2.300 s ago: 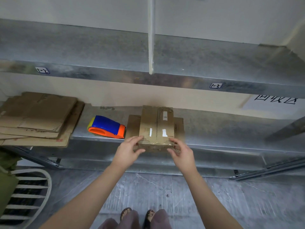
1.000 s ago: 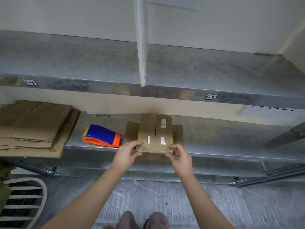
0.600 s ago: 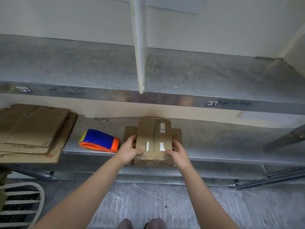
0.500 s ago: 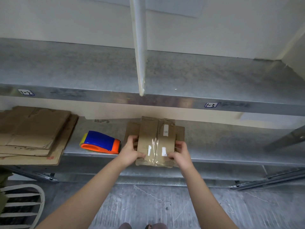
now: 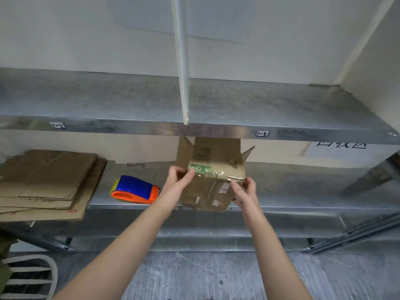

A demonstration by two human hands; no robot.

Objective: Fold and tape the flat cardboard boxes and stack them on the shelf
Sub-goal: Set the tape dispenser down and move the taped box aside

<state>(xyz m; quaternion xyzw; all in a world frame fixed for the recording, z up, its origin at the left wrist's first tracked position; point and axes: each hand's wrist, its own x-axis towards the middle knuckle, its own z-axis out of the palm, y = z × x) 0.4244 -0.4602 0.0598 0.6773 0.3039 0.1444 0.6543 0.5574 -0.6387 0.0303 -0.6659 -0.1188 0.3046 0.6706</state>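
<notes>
You're gripping tilted box (image 5: 213,189), left hand (image 5: 178,182) and right hand (image 5: 245,191) on opposite sides; be steering open flaps (image 5: 248,151) clear of upper shelf (image 5: 129,124).

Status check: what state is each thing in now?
Box: held tilted, taped end toward camera, far flaps open.
Left hand: grips box's left side.
Right hand: grips box's right side.
Tape dispenser: lying on lower shelf, untouched.
Flat cardboard: stacked, unfolded, on shelf's left.

Left hand (image 5: 178,180), right hand (image 5: 245,191): curled grip
</notes>
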